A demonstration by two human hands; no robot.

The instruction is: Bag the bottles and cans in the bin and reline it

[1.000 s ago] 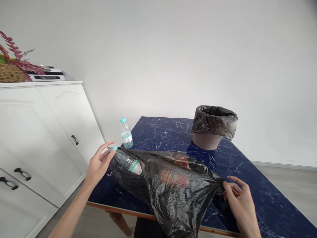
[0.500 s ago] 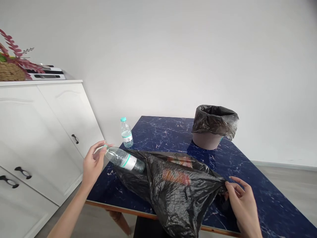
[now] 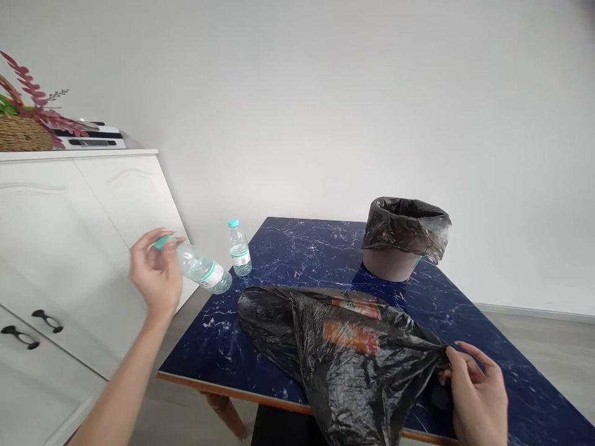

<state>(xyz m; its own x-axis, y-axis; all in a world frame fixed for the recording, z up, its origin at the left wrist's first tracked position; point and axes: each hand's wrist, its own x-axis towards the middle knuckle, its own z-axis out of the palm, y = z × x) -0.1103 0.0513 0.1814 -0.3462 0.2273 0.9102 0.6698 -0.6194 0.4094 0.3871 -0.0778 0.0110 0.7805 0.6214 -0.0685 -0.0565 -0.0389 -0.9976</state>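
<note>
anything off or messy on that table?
Nothing spilled or broken. A black trash bag sprawls over the table's front edge, pinched by the right hand. The left hand holds a water bottle sideways.

Before me: plain white wall, evenly lit. Blue marbled table with wooden edge. To my left, white cabinet, dark handles, bearing a wicker basket of red foliage. Pale floor at right.
</note>
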